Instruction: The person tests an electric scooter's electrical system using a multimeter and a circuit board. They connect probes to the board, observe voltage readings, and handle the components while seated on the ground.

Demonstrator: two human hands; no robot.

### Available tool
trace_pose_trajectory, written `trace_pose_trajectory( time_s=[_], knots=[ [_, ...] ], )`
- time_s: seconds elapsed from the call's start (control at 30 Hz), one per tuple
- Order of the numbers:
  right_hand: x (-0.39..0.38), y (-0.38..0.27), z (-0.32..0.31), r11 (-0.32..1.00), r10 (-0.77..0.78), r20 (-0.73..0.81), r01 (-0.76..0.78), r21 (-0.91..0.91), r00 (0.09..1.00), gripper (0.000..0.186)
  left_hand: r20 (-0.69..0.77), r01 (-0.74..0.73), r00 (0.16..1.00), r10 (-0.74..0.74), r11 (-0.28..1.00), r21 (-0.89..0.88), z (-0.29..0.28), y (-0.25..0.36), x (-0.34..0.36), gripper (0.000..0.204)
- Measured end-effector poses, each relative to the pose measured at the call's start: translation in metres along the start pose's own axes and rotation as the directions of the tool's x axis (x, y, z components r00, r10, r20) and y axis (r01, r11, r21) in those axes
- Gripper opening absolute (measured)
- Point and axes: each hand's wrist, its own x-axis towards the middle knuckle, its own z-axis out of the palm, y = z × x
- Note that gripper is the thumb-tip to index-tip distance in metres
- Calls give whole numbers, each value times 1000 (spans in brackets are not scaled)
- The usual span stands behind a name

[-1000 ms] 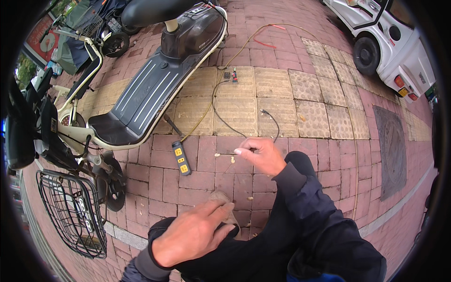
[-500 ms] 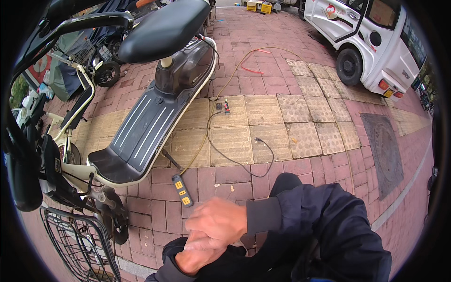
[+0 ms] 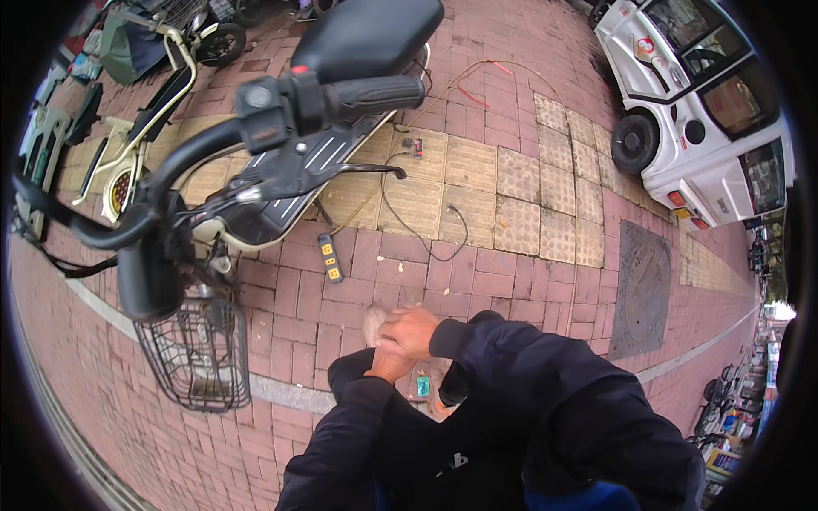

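My right hand (image 3: 412, 331) lies across my left hand (image 3: 391, 364) above my left knee, its fingers bent over it. Most of the left fingers are hidden beneath. No tool shows in either hand. Just beyond the fingers is a pale, blurred patch (image 3: 373, 324) that I cannot make out. On the ground by my feet lies a small green object (image 3: 423, 386). Ahead and to the left, a black power strip (image 3: 330, 259) with yellow sockets rests on the bricks. A dark cable (image 3: 426, 249) curls across the paving to its right.
An electric scooter's handlebar (image 3: 375, 96) and wire basket (image 3: 194, 358) jut in at the left. Small black-and-red parts (image 3: 417, 147) lie on the yellow tiles. A white vehicle (image 3: 707, 128) stands at far right, near a dark manhole cover (image 3: 641, 289).
My view has shifted, bringing the scooter's handlebar in at left and more of both sleeves below. My hands stay together, the right still over the left.
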Motion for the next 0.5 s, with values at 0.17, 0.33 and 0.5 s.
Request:
trace_pose_trajectory(
  time_s=[0.17,0.33,0.5],
  knots=[
    [-49,-107,-42,953,235,-212,-183,242,949,46,-350,292,761,-547,770,-567,-68,107,-107,47],
    [-134,-142,-100,799,502,52,-485,355,864,47,-401,367,247,-882,469,-803,-152,136,-298,65],
    [-198,-103,-107,840,489,235,-526,131,840,49,-240,223,-365,-899,166,-961,-102,245,-545,73]
  ],
)
